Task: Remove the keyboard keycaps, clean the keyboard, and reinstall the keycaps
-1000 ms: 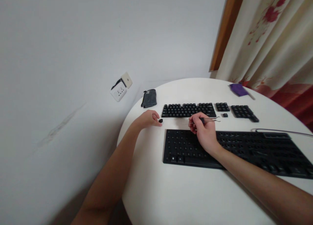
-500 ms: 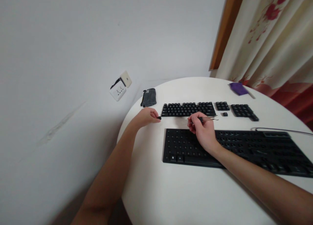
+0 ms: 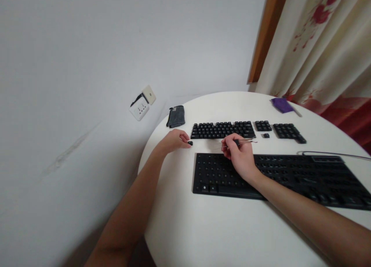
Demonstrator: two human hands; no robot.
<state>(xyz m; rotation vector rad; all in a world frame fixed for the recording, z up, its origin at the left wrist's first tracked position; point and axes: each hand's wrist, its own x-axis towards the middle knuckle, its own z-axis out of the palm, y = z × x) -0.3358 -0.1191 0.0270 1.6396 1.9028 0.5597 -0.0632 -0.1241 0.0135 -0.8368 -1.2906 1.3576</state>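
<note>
My left hand [image 3: 176, 140] is closed, thumb and fingers at a small black keycap [image 3: 190, 143] just in front of the lower left corner of the laid-out keycaps [image 3: 222, 130]. Those keycaps sit in neat rows on the white table. In my right hand [image 3: 236, 153] is a wire keycap puller [image 3: 247, 140] with a black middle and thin metal prongs. That hand hovers over the upper edge of the black keyboard [image 3: 278, 174]. Most of the keyboard's left side is stripped of caps, though a few remain along its bottom row.
Further right lie two smaller keycap groups [image 3: 288, 132] and a single keycap [image 3: 266, 136]. A grey pouch [image 3: 176, 116] rests near the table's left edge, a purple cloth item [image 3: 281, 105] at the back right. A cable [image 3: 333, 153] runs off to the right. The wall borders the left.
My left hand has shifted slightly down and to the right, bringing the keycap a little nearer to me, below the laid-out rows. My right hand stays nearly still with the puller.
</note>
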